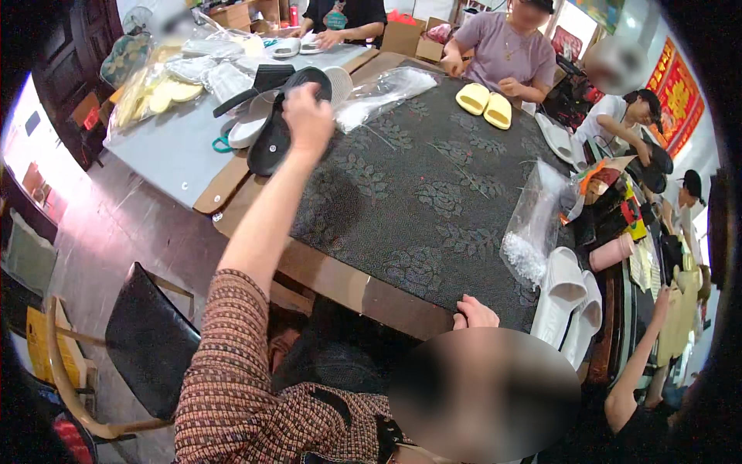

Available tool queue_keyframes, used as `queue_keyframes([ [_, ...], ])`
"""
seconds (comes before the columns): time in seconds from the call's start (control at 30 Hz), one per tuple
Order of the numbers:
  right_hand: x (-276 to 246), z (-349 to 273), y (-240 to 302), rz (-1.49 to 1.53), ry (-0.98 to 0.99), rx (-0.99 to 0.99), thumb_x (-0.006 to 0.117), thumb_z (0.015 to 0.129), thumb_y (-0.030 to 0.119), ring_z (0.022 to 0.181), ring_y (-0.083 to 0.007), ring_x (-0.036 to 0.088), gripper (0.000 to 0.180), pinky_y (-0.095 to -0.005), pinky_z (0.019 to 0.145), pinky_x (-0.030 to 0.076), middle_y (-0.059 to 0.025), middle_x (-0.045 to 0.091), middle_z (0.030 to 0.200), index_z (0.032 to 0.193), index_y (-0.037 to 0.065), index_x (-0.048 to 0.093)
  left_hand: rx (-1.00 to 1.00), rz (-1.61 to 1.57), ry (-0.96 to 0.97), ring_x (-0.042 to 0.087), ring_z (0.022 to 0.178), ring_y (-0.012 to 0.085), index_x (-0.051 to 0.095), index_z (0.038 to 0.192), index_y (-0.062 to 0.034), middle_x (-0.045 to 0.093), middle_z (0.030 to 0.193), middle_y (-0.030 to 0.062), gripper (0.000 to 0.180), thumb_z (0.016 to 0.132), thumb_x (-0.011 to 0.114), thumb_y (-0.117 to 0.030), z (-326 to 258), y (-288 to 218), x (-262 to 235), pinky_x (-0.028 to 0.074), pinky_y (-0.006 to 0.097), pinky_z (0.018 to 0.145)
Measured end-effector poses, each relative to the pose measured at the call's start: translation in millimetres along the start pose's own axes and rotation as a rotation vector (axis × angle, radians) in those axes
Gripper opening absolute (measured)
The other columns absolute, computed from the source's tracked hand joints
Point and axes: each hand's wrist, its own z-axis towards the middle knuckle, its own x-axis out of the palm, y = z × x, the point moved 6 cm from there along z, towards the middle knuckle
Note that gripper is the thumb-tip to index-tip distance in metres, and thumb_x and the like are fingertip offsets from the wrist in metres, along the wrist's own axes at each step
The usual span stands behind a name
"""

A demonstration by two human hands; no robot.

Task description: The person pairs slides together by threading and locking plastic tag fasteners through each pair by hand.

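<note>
My left hand reaches to the far left of the table, its fingers curled around the strap area of a black slipper. The fingertips are partly hidden there. Beside that slipper lie another black slipper and a white slipper, with a light ribbed slipper behind. At the near table edge rests my right hand, fingers loosely bent and nothing visible in them. A blurred patch covers its wrist. To its right stands a pair of white slippers.
Clear bags lie on the dark patterned tabletop. A pair of yellow slippers sits before a person across the table. Bagged slippers cover the grey table at left. A pink cup stands right; a black chair is lower left.
</note>
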Motion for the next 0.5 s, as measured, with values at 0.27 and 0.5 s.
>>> queue_keyframes([
  [0.27,-3.2,2.0,-1.6,0.09,-0.033,0.001,0.062,0.076,0.003,0.095,-0.0289,0.056,0.018,-0.0397,0.088,0.04,-0.0123,0.062,0.102,0.094,0.004,0.061,-0.327,0.332,0.526,0.053,0.11,0.0394,0.049,0.123,-0.0077,0.056,0.115,0.0226,0.051,0.08,0.06,-0.033,36.7,136.9,-1.5,0.041,0.055,0.089],
  [0.5,-3.6,0.0,-6.3,0.07,-0.034,0.007,0.063,0.076,0.002,0.096,-0.0283,0.056,0.016,-0.04,0.088,0.04,-0.0108,0.062,0.102,0.092,0.004,0.061,-0.066,0.336,0.611,0.059,0.094,0.042,0.062,0.108,-0.007,0.062,0.098,0.0248,0.032,0.083,0.057,-0.026,35.1,98.2,14.9,0.048,0.048,0.081],
])
